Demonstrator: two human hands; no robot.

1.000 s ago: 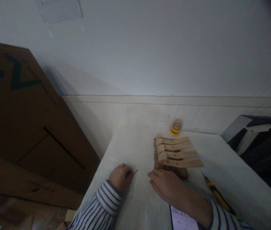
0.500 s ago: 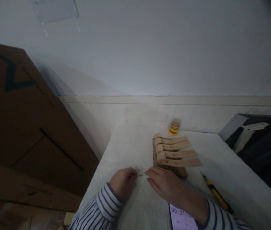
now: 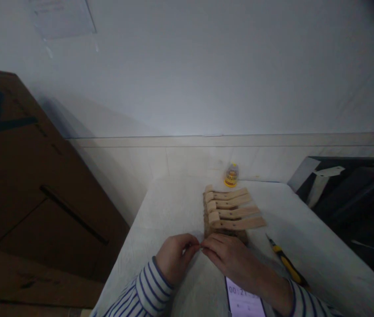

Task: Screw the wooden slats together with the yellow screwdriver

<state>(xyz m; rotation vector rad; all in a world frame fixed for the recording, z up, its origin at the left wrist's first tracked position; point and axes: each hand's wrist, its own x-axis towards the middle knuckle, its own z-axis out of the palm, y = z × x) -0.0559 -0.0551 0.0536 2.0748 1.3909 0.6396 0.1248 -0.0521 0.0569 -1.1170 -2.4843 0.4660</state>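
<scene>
My left hand (image 3: pixel 177 259) is closed in a pinch low in the middle of the table. Its thumb and forefinger meet the fingertips of my right hand (image 3: pixel 231 259), which is pinched too. Whatever lies between the fingertips is too small and covered to name. Just beyond my right hand are several tan strips (image 3: pixel 236 223) with small holes, their left ends curled over. They rest on a rough brown block (image 3: pixel 207 220), whose near side is partly behind my right hand.
A phone (image 3: pixel 244 299) showing a timer lies by my right wrist. Right of that is a yellow-and-black pointed tool (image 3: pixel 286 259). A small yellow-based bottle (image 3: pixel 231 175) stands at the back of the white-covered table (image 3: pixel 170 207). A large cardboard box (image 3: pixel 41 176) rises at left.
My left hand has moved right, so its fingertips now meet those of my right hand. The thin piece that stuck out of my left pinch is now hidden. The view has shifted slightly.
</scene>
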